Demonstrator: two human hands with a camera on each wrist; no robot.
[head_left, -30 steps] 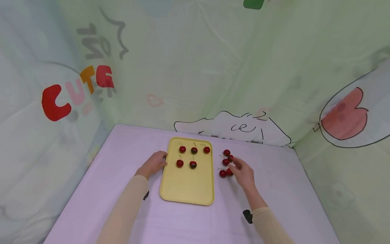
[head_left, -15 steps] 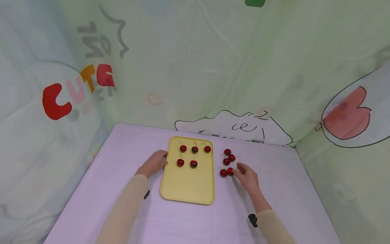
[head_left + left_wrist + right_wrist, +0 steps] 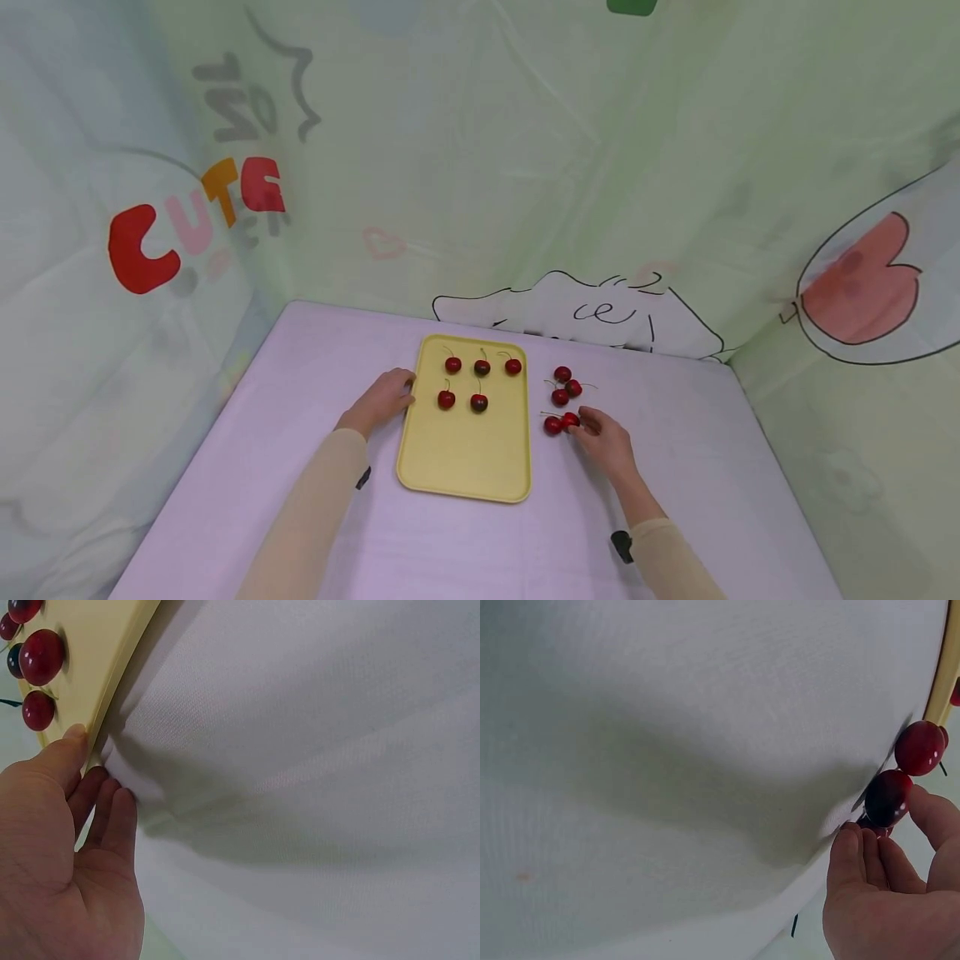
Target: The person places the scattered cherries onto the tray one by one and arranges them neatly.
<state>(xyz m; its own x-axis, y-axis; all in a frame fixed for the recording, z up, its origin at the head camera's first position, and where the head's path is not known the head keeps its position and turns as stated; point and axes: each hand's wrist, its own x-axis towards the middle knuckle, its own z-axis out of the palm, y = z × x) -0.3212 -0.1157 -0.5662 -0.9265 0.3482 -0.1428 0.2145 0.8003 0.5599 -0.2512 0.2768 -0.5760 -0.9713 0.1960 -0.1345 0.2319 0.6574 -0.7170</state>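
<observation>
My left hand (image 3: pixel 381 400) holds the left rim of a yellow tray (image 3: pixel 465 467), thumb on top of the edge and fingers below it in the left wrist view. On the tray, several dark red cherries with stems stand in two rows, such as the near left cherry (image 3: pixel 446 399). To the tray's right, my right hand (image 3: pixel 606 442) is at a loose cherry (image 3: pixel 889 798). Its thumb tip meets that cherry's side, while the other fingertips (image 3: pixel 847 838) reach just below it. Another cherry (image 3: pixel 552 425) lies against it on the left.
A group of three cherries (image 3: pixel 559 397) lies just beyond my right hand, beside the tray. The pale lilac tabletop (image 3: pixel 450 550) meets printed cloth hangings (image 3: pixel 465 167) at the back and both sides.
My right hand first drew back from the farther cherries toward the near pair, then closed in slightly on the right cherry of that pair. The left hand stays at the tray's rim.
</observation>
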